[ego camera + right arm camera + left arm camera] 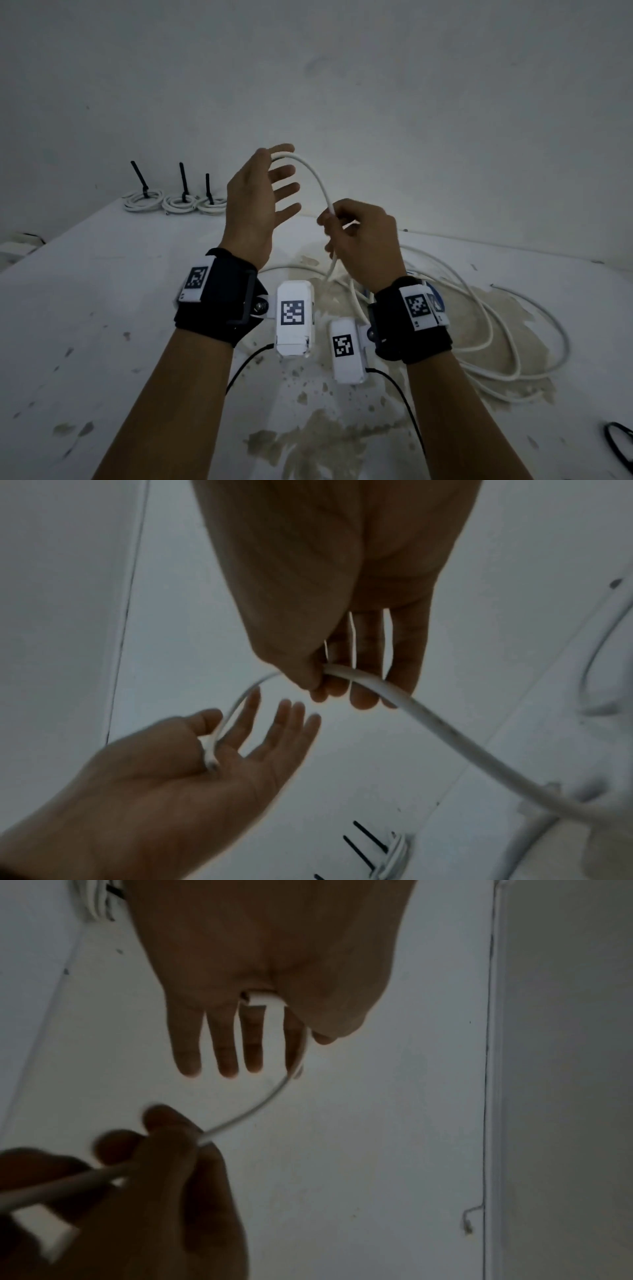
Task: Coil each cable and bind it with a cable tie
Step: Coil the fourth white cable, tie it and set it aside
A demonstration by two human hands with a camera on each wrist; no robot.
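Observation:
A white cable (318,181) arcs between my two raised hands above the table. My left hand (253,202) holds its four fingers straight and spread, and the thumb pinches the cable's cut end (263,1000) against the base of the index finger. My right hand (363,240) grips the cable a short span further along, with thumb and curled fingers (346,691) around it. From there the cable (445,729) drops to the table and joins loose loops (496,308) at the right.
Three bound white coils (178,204), each with a black tie sticking up, lie at the far left of the white, stained table (85,308). A black looped item (620,445) lies at the near right edge. A wall stands behind the table.

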